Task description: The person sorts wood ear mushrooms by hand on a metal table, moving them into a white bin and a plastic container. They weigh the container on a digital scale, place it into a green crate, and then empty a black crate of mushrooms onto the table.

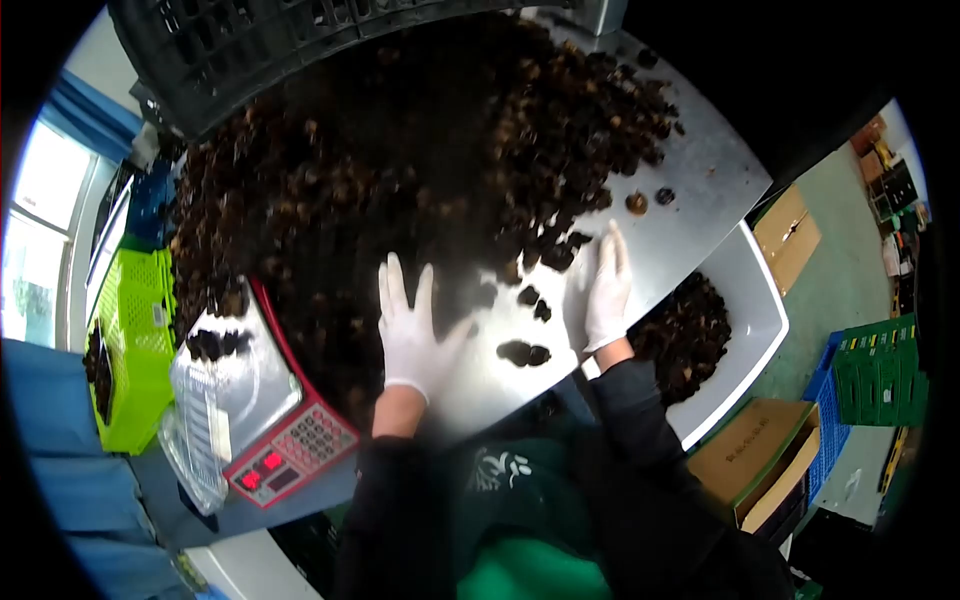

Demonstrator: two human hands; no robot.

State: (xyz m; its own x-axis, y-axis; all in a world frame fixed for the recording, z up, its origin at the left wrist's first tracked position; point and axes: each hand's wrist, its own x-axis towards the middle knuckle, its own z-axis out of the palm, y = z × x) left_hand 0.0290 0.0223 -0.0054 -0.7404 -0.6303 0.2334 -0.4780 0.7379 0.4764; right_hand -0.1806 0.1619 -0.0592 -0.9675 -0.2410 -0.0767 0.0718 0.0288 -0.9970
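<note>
My left hand (412,335), in a white glove, has its fingers spread at the near edge of a big heap of dark brown pieces (400,180). Nothing shows in it. To the right, my right hand (607,290), also gloved in white, rests edge-on near the metal table (690,215), fingers stretched out and holding nothing visible. Between the hands, several loose dark pieces (525,352) lie on the bare metal. A red scale (290,450) with dark pieces on its metal pan (250,385) stands left of my left hand.
A black crate (230,50) stands over the heap's far side. The white tub (770,330) at the right holds more dark pieces. At the left are a lime green basket (135,340) and clear plastic packs (190,450). A cardboard box (750,450) and green crates (875,375) stand lower right.
</note>
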